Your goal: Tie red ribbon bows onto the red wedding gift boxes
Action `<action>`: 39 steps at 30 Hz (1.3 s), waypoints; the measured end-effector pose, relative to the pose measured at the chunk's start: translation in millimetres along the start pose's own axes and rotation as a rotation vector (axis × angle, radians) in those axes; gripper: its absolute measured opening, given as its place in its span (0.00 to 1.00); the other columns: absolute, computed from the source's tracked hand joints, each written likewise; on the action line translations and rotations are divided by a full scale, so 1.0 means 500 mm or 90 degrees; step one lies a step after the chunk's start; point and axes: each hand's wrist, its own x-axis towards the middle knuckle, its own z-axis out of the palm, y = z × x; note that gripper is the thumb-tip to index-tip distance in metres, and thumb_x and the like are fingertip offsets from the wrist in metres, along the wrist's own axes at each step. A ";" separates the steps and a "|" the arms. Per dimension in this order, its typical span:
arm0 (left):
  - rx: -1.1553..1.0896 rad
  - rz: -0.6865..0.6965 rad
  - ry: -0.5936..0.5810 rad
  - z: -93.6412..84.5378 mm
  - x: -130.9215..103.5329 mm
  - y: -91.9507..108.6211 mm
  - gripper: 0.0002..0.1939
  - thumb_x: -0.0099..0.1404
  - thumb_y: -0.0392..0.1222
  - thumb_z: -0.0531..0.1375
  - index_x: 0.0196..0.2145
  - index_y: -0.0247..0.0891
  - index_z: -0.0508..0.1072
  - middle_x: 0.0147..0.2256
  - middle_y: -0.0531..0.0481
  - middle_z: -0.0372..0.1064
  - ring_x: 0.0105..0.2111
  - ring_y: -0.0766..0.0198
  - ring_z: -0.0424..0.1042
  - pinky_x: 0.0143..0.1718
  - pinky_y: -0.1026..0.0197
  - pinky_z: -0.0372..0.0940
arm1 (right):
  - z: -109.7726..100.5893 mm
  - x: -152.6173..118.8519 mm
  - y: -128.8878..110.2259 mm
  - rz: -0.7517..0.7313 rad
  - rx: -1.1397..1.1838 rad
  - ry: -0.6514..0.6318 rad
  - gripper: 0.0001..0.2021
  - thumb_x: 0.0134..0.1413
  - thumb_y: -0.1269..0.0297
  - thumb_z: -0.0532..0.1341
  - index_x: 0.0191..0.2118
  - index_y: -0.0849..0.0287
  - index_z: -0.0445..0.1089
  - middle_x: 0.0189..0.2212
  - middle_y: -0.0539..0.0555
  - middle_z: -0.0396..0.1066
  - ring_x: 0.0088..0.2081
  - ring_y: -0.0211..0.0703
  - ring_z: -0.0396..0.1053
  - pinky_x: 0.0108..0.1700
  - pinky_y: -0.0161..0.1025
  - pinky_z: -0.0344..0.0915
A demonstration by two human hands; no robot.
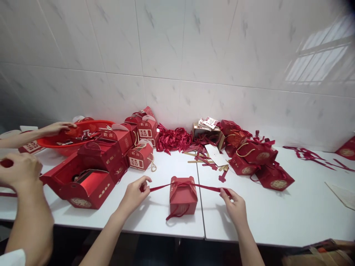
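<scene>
A small red gift box [183, 201] stands near the table's front edge, with a dark red ribbon [208, 187] across its top and a cord handle hanging at its front. The ribbon is stretched out to both sides. On the left of the box, my left hand [138, 193] pinches one ribbon end between closed fingers. My right hand [234, 205] grips the other end, to the right of the box. Neither hand touches the box itself.
Red boxes [93, 186] crowd the left, beside a red basket [104, 123] reached into by another person's hand. That person's other arm is at far left. Ribbons [174, 138], a card box [222, 138] and tied boxes [257, 153] lie behind. A brown object [321, 255] is bottom right.
</scene>
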 end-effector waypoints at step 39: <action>-0.125 -0.047 -0.250 0.069 0.037 0.095 0.08 0.61 0.46 0.52 0.32 0.39 0.63 0.18 0.60 0.56 0.22 0.67 0.58 0.26 0.65 0.53 | 0.080 0.026 -0.095 -0.296 -0.136 -0.334 0.11 0.47 0.72 0.57 0.19 0.57 0.56 0.23 0.48 0.58 0.25 0.36 0.58 0.28 0.33 0.56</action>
